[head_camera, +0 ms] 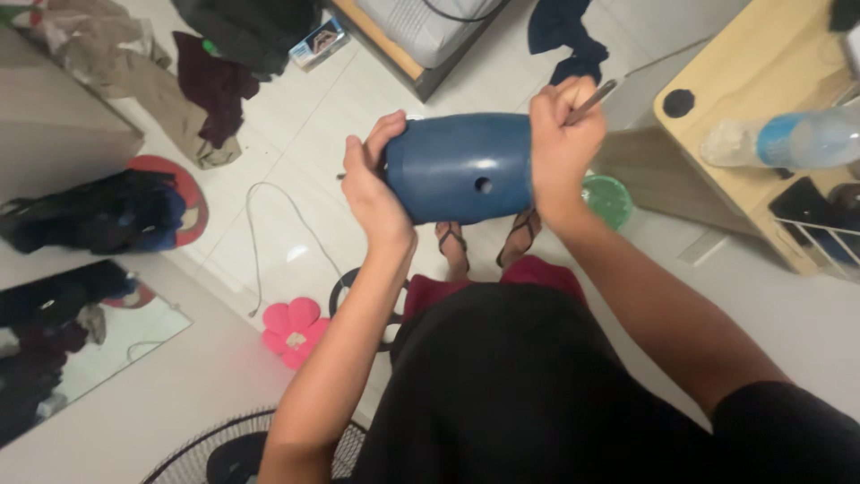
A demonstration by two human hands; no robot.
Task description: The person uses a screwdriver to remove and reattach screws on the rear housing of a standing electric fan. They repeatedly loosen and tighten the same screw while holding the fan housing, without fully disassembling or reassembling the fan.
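Note:
I stand and hold a rounded dark blue plastic housing (461,168) at chest height, lying sideways, with a small round hole in its near face. My left hand (372,184) grips its left end. A thin metal tip pokes out to the left of that hand. My right hand (563,143) is at the housing's right end, fist closed around a thin metal tool (593,100) that angles up to the right. My feet in sandals (488,237) show on the white tiled floor below.
A wooden desk (743,99) with a plastic water bottle (788,139) is at the right. A green lid (609,199), a pink flower-shaped object (293,332), a white cable (255,242), a fan grille (224,448), clothes piles (107,211) and a mirror (81,341) lie around.

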